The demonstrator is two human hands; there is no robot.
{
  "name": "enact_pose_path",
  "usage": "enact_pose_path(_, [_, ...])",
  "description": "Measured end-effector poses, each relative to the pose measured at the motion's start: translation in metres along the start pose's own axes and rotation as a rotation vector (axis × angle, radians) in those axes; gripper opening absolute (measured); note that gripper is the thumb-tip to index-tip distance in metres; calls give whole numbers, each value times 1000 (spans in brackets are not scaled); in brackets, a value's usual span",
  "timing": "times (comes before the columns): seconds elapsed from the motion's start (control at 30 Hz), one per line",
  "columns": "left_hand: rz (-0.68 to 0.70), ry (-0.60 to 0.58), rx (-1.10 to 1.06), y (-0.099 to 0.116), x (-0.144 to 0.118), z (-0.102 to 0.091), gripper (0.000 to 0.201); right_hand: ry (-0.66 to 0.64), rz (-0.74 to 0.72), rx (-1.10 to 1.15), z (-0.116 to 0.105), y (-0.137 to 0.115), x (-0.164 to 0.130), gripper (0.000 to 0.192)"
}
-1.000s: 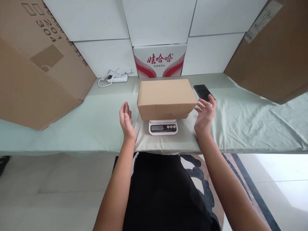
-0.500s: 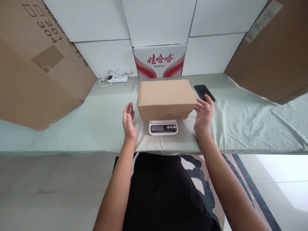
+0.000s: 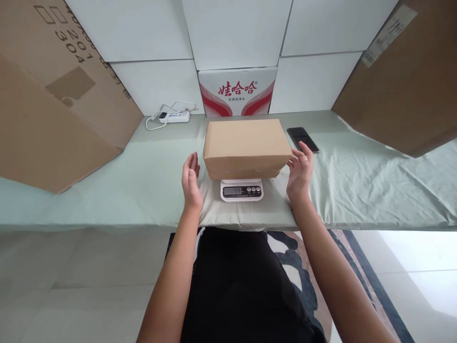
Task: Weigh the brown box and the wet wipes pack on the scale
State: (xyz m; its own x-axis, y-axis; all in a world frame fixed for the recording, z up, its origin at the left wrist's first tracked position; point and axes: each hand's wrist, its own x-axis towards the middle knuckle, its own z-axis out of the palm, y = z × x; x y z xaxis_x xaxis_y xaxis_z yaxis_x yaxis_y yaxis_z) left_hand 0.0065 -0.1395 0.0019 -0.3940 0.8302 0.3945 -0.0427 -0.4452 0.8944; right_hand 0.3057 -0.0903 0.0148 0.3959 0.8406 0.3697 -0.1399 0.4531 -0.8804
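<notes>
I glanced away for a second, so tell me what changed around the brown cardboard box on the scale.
Both open hands closed in toward the brown cardboard box: the left hand moved right, the right hand moved left, its fingertips now at the box's edge. Neither grips it. The box, white kitchen scale and black phone stayed put.

Bare cloth (image 3: 150, 176) lies open left of the box (image 3: 246, 145) — a phone (image 3: 303, 139) crowds its right.

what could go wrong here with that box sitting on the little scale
The cardboard box overhangs the small scale on every side, so a push from the left hand or right hand could tip it off. It might also slide right onto the phone. Its front edge partly shades the display.
</notes>
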Motion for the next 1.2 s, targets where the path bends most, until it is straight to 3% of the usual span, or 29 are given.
enact_pose_path(0.77, [-9, -63, 18, 1, -1, 0, 69, -97, 19, -90, 0, 5, -1, 61])
enact_pose_path(1.2, [-13, -115, -1, -2, -2, 1, 69, -230, -97, -123, 0, 5, -7, 69])
